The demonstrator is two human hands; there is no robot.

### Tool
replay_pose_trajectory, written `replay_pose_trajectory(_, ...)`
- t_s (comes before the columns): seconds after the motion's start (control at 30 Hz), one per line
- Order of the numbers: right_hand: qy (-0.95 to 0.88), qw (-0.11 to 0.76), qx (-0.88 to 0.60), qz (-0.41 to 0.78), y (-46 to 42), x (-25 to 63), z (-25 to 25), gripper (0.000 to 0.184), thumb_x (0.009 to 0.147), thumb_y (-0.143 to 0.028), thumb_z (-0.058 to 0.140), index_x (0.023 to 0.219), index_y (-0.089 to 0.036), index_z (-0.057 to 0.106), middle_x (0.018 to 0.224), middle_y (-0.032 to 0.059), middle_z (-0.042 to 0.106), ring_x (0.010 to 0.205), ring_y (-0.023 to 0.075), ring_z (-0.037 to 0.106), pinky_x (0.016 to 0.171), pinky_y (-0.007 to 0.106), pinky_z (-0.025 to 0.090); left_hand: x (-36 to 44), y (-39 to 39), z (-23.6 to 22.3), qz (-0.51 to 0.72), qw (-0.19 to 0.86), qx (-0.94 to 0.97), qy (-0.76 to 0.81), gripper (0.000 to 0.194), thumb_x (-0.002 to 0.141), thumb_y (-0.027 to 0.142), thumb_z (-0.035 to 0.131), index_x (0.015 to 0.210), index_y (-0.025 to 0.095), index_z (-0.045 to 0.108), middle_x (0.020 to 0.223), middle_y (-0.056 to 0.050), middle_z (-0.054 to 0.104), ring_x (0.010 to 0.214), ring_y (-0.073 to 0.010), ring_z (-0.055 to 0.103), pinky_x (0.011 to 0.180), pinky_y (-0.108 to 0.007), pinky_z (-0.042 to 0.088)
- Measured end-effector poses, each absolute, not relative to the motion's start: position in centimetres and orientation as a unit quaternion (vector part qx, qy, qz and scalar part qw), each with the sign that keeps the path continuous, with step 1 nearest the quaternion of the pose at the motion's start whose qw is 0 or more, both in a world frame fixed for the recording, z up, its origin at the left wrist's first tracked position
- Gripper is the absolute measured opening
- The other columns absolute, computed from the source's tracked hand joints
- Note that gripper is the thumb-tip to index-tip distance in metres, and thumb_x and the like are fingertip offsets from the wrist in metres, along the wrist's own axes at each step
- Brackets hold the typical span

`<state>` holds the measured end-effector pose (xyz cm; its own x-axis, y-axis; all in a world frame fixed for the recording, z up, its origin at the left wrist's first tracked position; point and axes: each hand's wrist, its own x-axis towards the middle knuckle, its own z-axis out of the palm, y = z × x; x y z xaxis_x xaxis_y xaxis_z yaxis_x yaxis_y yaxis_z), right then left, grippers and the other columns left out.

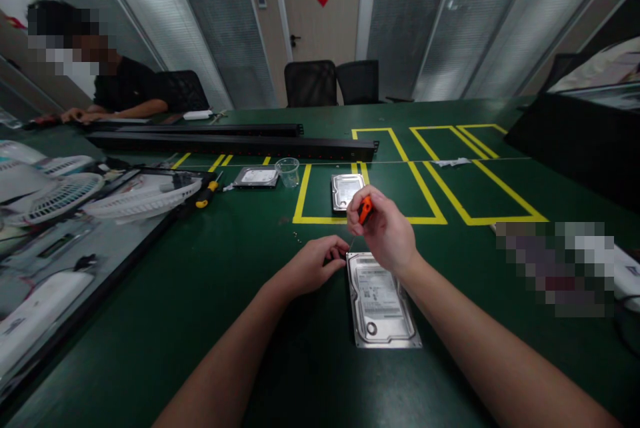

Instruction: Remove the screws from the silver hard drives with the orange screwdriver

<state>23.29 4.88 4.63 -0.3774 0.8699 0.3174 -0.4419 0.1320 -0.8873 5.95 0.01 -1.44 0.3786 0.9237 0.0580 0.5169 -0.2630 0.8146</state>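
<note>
The right hand [387, 231] wraps round an orange-and-black screwdriver [366, 209], slanting to the upper-left corner of a hard disk drive [383, 305], lower centre, flat on the tabletop [175, 295], likely for support; the left hand [317, 265], half-curled, contents hidden, probably steadies that corner.

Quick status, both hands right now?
Left hand: fingers curled at the far-left corner of the silver rectangular metal hard drive; whether it holds anything can't be told.
Right hand: closed, holding an orange-and-black-handled screwdriver.
</note>
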Motion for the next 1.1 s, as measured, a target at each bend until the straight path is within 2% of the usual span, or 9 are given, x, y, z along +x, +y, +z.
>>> replay_pose_trajectory(0.17,-0.617,0.443,-0.217,0.613,5.6,24.5,5.8,0.029,0.104,-0.042,0.050,0.094,-0.021,0.068,0.081,0.0024,0.067,0.074,0.0178,0.065,0.071,0.034,0.051,5.4,0.1,-1.6,0.279,0.366,0.760,0.458,0.019,0.096,0.021,0.070,0.115,0.018,0.070,0.106,-0.006,0.068,0.089,-0.0173,0.063,0.082,-0.030,0.052)
replay_pose_trajectory(0.3,-0.646,0.412,-0.217,0.604,6.0,25.6,7.0,0.025,0.105,-0.039,0.056,0.105,-0.021,0.073,0.096,0.0048,0.073,0.092,0.0188,0.070,0.089,0.037,0.054,5.3,0.0,-1.4,0.265,0.359,0.771,0.453,0.030,0.094,0.032,0.078,0.120,0.019,0.070,0.110,-0.006,0.067,0.095,-0.0194,0.063,0.084,-0.031,0.052)
replay_pose_trajectory(0.4,-0.657,0.405,-0.227,0.594,5.9,26.0,7.5,0.022,0.103,-0.038,0.061,0.104,-0.020,0.074,0.099,0.0053,0.075,0.091,0.0169,0.070,0.085,0.034,0.055,5.6,-0.2,-1.2,0.261,0.353,0.774,0.457,0.031,0.092,0.033,0.081,0.117,0.019,0.070,0.110,-0.006,0.068,0.096,-0.0203,0.063,0.084,-0.031,0.051)
replay_pose_trajectory(0.5,-0.653,0.396,-0.247,0.596,5.5,25.9,7.7,0.018,0.098,-0.038,0.069,0.097,-0.020,0.069,0.101,0.0058,0.077,0.086,0.0158,0.071,0.068,0.028,0.052,5.8,-0.3,-1.2,0.260,0.326,0.783,0.462,0.030,0.092,0.034,0.081,0.115,0.020,0.070,0.111,-0.007,0.069,0.099,-0.0224,0.063,0.087,-0.034,0.050)
replay_pose_trajectory(0.63,-0.611,0.415,-0.263,0.621,4.9,25.3,7.5,0.030,0.089,-0.038,0.081,0.093,-0.022,0.056,0.102,0.0065,0.079,0.087,0.0185,0.075,0.052,0.023,0.043,5.7,-0.3,-1.3,0.249,0.294,0.796,0.467,0.032,0.092,0.038,0.081,0.116,0.019,0.069,0.109,-0.007,0.070,0.104,-0.0256,0.061,0.091,-0.038,0.049)
replay_pose_trajectory(0.8,-0.643,0.400,-0.240,0.607,5.0,25.2,7.3,0.024,0.099,-0.045,0.068,0.100,-0.022,0.062,0.095,0.0038,0.075,0.079,0.0149,0.069,0.057,0.025,0.047,5.7,-0.2,-1.3,0.241,0.296,0.795,0.472,0.034,0.092,0.040,0.081,0.116,0.019,0.069,0.109,-0.007,0.070,0.103,-0.0257,0.061,0.090,-0.037,0.048)
replay_pose_trajectory(0.9,-0.651,0.382,-0.224,0.617,5.3,25.5,7.5,0.034,0.107,-0.050,0.052,0.106,-0.021,0.069,0.100,0.0067,0.072,0.085,0.0164,0.068,0.060,0.027,0.050,5.7,-0.2,-1.4,0.238,0.298,0.792,0.476,0.036,0.091,0.040,0.082,0.117,0.019,0.069,0.109,-0.007,0.070,0.104,-0.0260,0.061,0.090,-0.037,0.048)
replay_pose_trajectory(1.0,-0.653,0.367,-0.223,0.623,5.3,25.9,7.9,0.031,0.106,-0.046,0.054,0.111,-0.021,0.071,0.102,0.0067,0.071,0.088,0.0170,0.068,0.063,0.027,0.053,5.7,-0.2,-1.3,0.238,0.300,0.789,0.480,0.035,0.091,0.040,0.082,0.116,0.019,0.069,0.108,-0.007,0.070,0.103,-0.0258,0.061,0.089,-0.037,0.048)
replay_pose_trajectory(1.1,-0.661,0.363,-0.240,0.611,5.1,25.8,8.1,0.026,0.103,-0.043,0.060,0.103,-0.020,0.071,0.099,0.0064,0.072,0.083,0.0158,0.068,0.063,0.027,0.055,5.7,-0.2,-1.2,0.231,0.304,0.785,0.488,0.033,0.091,0.039,0.082,0.113,0.019,0.070,0.107,-0.007,0.070,0.102,-0.0256,0.061,0.088,-0.036,0.048)
